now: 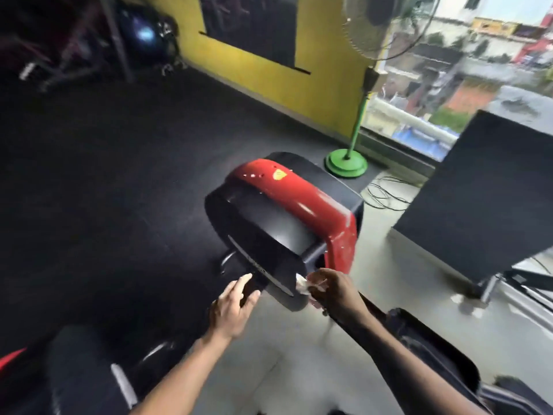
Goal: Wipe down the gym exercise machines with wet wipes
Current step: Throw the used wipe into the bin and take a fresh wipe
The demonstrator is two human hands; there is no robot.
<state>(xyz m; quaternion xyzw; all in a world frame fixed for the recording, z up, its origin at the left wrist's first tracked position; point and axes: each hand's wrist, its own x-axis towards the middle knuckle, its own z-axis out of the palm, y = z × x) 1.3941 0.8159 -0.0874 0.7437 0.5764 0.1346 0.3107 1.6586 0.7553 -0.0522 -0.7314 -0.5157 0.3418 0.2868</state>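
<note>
We pinch the wet wipe [302,285] in our right hand [335,290] against the near edge of the machine's black housing [269,235], left hand [232,307] open beside it; we judge wiping barely begun, red frame [299,199] pending.

both arms extended forward; left grip [235,298] fingers straight, spread; right grip [330,290] fingers curled, pinching.

2 hands: left hand [232,310], right hand [333,292]. 1 white wet wipe [302,284], 1 red & black exercise machine [287,217], 1 green pedestal fan [351,145]. Also 1 blue exercise ball [145,34], 1 coil of cable [386,191] on the floor.
</note>
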